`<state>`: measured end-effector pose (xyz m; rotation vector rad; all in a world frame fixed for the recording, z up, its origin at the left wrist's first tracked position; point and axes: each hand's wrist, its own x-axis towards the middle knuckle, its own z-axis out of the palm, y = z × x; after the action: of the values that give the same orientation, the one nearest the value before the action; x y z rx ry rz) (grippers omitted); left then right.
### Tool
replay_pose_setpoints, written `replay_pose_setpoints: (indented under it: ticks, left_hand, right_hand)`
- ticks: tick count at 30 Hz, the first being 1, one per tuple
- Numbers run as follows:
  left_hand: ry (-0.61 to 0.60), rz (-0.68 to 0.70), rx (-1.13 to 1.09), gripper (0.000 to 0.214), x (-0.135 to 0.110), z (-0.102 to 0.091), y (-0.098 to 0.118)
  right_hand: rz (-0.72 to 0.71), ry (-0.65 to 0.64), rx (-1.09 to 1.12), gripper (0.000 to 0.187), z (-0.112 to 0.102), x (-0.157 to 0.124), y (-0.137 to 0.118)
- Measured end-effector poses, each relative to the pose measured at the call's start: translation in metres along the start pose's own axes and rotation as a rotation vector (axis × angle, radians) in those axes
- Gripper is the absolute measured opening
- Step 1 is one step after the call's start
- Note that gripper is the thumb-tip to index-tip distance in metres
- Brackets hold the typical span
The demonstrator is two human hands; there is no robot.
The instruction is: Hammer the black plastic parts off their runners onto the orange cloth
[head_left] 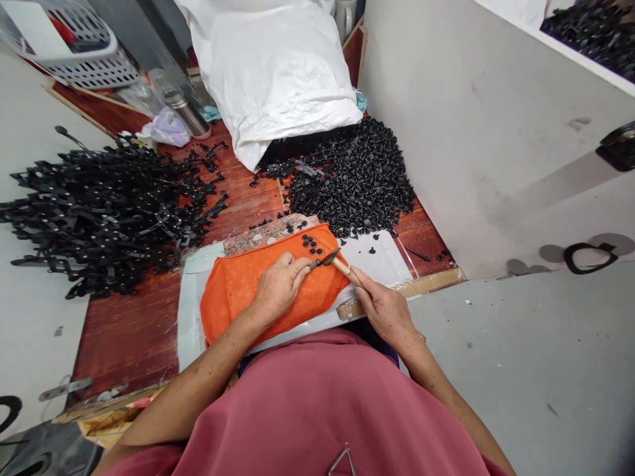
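My right hand [389,311] is closed around the wooden handle of a small hammer [346,270], whose dark head hangs over an orange cloth [238,291]. Just left of the hammer head, my left hand [282,284] pinches a small black part [316,264] between thumb and fingers. The rest of that part is hidden by the fingers. Several round black pieces [308,243] lie on the cloth beyond the fingertips. From under the cloth's far edge a speckled stone slab [272,233] shows.
A heap of black stud-like pieces [362,185] spreads beyond the cloth, below a white sack [282,73]. To the left rises a tangled pile of black strap-like parts [109,211]. A steel flask [187,114] and white basket [84,59] stand at back left. A pale panel [471,132] borders the right.
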<state>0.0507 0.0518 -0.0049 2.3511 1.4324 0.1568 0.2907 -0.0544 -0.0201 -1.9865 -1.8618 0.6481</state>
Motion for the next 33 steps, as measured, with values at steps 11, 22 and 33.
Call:
replay_pose_setpoints:
  ticks: [11,22,33]
  left_hand:
    - [0.059,0.022,-0.136,0.038,0.002,0.003,-0.010]
    - [0.017,0.016,-0.065,0.038,0.002,0.002,-0.005]
    - [-0.059,-0.007,0.016,0.040,0.004,-0.005,0.002]
  right_hand:
    - [-0.003,0.011,-0.014,0.053,0.002,0.000,0.002]
    - [0.011,0.003,0.007,0.054,0.002,0.000,0.001]
    - [-0.058,0.052,0.047,0.052,-0.009,-0.002,-0.001]
